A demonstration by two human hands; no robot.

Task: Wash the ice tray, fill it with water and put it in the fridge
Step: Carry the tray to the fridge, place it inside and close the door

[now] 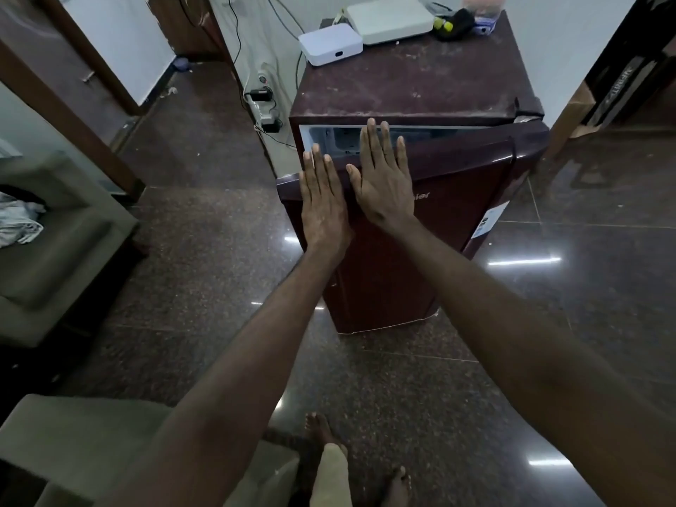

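A small maroon fridge (409, 89) stands on the floor ahead of me. Its door (461, 184) is ajar, leaving a narrow gap at the top through which the pale interior (329, 137) shows. My left hand (323, 203) lies flat on the door's upper left corner, fingers apart. My right hand (384, 177) rests flat beside it on the door's top edge, fingertips reaching over the gap. Neither hand holds anything. The ice tray is not visible.
White boxes (331, 43) and small items sit on the fridge top. A power strip with cables (263, 104) lies on the floor to the left. Grey sofas (55, 250) stand at left and near my bare feet (322, 429). A cardboard box (581, 100) leans at right.
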